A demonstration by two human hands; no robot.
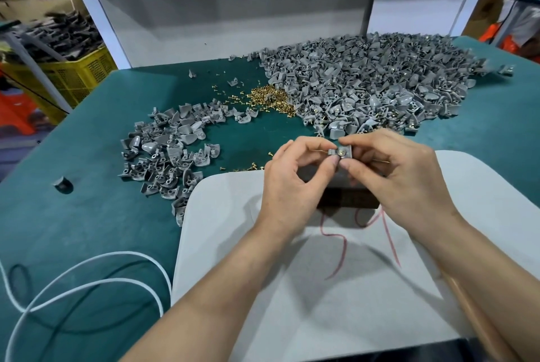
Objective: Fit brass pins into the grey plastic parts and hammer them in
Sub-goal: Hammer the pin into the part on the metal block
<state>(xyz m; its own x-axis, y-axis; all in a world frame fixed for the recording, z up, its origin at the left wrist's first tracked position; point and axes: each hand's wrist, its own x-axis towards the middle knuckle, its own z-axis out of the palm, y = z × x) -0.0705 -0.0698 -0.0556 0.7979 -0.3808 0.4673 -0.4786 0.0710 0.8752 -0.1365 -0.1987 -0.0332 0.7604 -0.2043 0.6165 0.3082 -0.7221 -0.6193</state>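
Both hands meet above a dark block point(347, 198) at the middle of the table. My left hand point(292, 183) and my right hand point(400, 174) together pinch one small grey plastic part point(339, 153) between thumbs and forefingers. A brass pin point(342, 152) shows in the part's face. A thin metal rod sticks out sideways from the part past my right hand. Loose brass pins point(271, 98) lie heaped on the green table point(87, 215). A huge heap of grey parts point(365, 81) fills the far right, and a smaller heap point(166, 151) lies left.
A white mat point(292, 288) covers the near table under my forearms, with a red string point(336, 239) on it. A white cord point(87, 280) and a dark cable loop at the near left. A white panel stands behind the table. A yellow crate point(79, 72) sits off left.
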